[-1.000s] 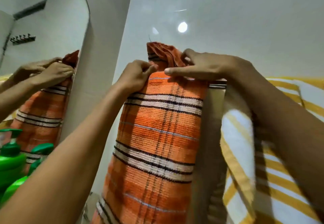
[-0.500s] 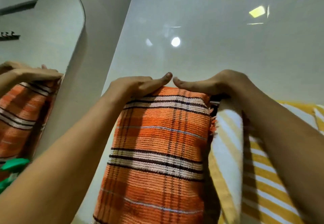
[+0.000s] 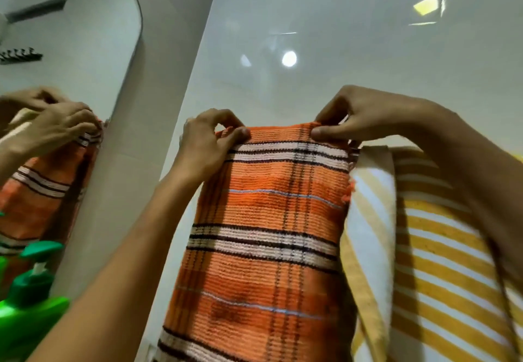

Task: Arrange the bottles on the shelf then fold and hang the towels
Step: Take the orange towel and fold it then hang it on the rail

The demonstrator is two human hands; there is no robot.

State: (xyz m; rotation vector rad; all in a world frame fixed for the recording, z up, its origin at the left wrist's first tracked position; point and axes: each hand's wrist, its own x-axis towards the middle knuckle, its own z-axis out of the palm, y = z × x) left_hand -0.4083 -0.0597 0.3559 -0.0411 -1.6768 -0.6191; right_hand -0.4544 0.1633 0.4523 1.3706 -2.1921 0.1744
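Here both hands pinch the top fold of the orange towel (image 3: 268,220), the left hand (image 3: 208,142) at its left corner and the right hand (image 3: 365,118) at its right, apparently to spread and square it where it hangs against the tiled wall (image 3: 368,50). Just beside it on the right hangs the yellow striped towel (image 3: 441,262). Lower left stands a green pump bottle (image 3: 31,299), under the mirror (image 3: 65,50).
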